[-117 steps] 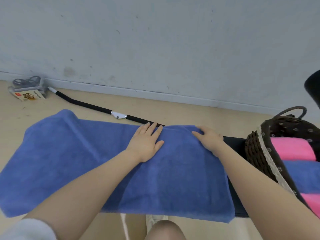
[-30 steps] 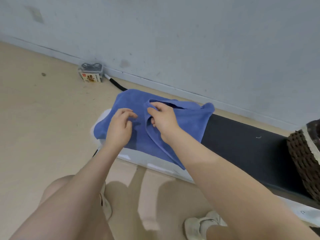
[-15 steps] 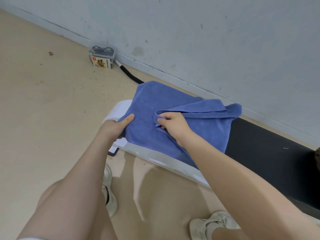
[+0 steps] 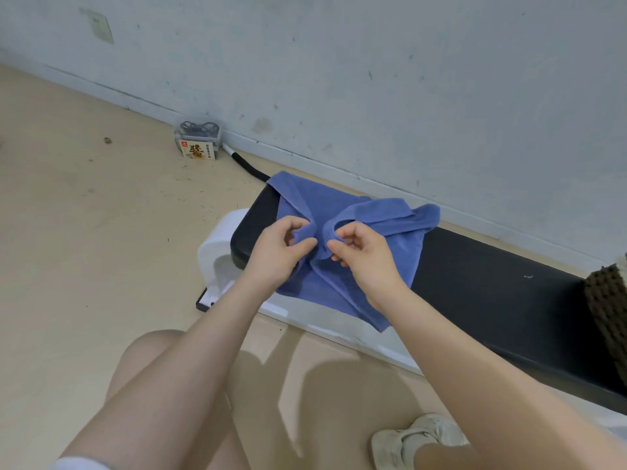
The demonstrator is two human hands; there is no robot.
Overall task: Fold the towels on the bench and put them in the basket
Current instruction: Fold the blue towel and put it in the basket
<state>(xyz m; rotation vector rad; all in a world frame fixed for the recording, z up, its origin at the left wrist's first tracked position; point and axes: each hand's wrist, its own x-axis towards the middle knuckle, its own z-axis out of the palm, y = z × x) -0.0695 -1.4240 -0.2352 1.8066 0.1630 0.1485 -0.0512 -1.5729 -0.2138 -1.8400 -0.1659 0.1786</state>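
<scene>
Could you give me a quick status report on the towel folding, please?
Left hand and right hand both pinching blue towel. Towel half-folded on bench. Basket at right edge; nothing between.

Left grip [image 4: 281, 252], right grip [image 4: 361, 254] both pinching, close.

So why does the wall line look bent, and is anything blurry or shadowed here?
Head view: the wide-angle lens bows the wall's baseboard and stretches the forearms near the bottom edge; soft light throws faint shadows on the floor; the blue towel and both hands are sharp, though the small box's label is too small to read.
</scene>
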